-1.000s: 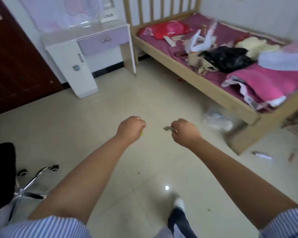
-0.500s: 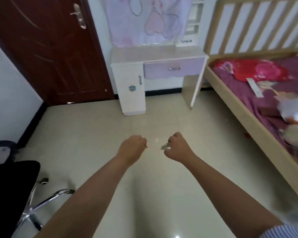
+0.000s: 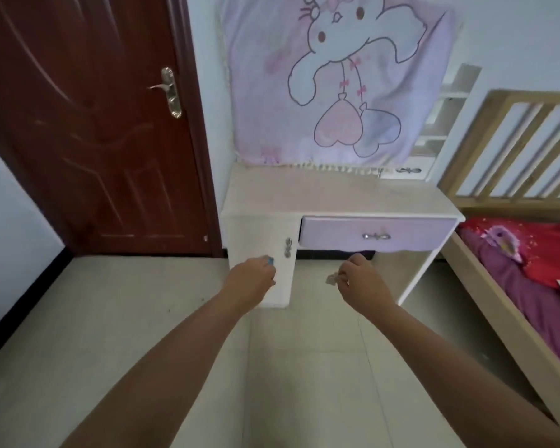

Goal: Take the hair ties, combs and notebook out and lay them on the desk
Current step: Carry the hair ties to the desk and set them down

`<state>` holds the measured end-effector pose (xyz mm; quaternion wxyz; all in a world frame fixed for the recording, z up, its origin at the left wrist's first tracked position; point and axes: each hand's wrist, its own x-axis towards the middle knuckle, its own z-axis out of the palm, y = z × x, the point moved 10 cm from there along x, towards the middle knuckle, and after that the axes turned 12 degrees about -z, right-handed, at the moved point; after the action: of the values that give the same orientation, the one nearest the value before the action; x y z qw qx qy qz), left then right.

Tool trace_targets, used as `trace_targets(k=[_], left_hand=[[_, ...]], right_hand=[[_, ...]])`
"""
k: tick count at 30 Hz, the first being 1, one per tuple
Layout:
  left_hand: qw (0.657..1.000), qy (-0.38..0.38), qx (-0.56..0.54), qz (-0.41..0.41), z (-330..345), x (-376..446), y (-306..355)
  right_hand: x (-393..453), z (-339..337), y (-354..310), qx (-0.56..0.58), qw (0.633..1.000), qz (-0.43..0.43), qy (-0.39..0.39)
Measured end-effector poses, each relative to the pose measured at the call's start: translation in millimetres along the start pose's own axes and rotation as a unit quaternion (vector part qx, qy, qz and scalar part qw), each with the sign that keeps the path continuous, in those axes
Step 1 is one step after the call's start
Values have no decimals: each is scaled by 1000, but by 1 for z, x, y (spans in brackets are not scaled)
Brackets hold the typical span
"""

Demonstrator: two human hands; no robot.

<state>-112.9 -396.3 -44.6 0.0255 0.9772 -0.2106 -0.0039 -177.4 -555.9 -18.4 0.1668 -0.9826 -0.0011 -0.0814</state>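
My left hand (image 3: 252, 279) is closed in a fist; a small blue piece (image 3: 270, 260) sticks out above its knuckles, too little of it visible to name. My right hand (image 3: 361, 282) is closed on a small pale grey item (image 3: 331, 279) that pokes out to the left of my fingers, likely a hair tie. Both hands hover over the floor, just in front of the white desk (image 3: 337, 198), below its top. The desk has a closed lilac drawer (image 3: 377, 236) and a closed cabinet door (image 3: 262, 240). No comb or notebook is in view.
A dark red door (image 3: 88, 124) stands shut at the left. A pink cartoon cloth (image 3: 337, 79) hangs on the wall above the desk. A wooden bed (image 3: 511, 286) with purple bedding and a red pillow runs along the right. Pale floor tiles lie below.
The view has swung left from the bed and moved closer to the desk. Both fists stay closed on their small items and now sit right before the desk front.
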Motion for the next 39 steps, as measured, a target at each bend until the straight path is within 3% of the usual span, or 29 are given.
trace_targets(k=[6,12,19,23,25,28,32,39], left_hand=[[992,-12,-111,-65,13,189,-19],[978,-56,-143,-144,45,359,-61],[915,-28,-291,-279,64,511,-126],[955,7,-219,-201,87,598,-119],[981,-51,-123,-142,129,622,-104],[988,-119,-10,-100,177,625,-93],[997,-55,-30,-47,178,622,-86],[994,-73,-75,-26,172,599,-58]], right_hand=[[169,31,87,-2,1000,11,-13],[346,87,154,45,996,3,-75],[522,125,190,70,995,-11,-70],[580,165,222,99,994,21,-45],[587,201,239,88,990,54,-97],[579,241,257,8,981,79,-176],[573,240,256,-16,990,64,-126],[532,220,271,55,992,62,-94]])
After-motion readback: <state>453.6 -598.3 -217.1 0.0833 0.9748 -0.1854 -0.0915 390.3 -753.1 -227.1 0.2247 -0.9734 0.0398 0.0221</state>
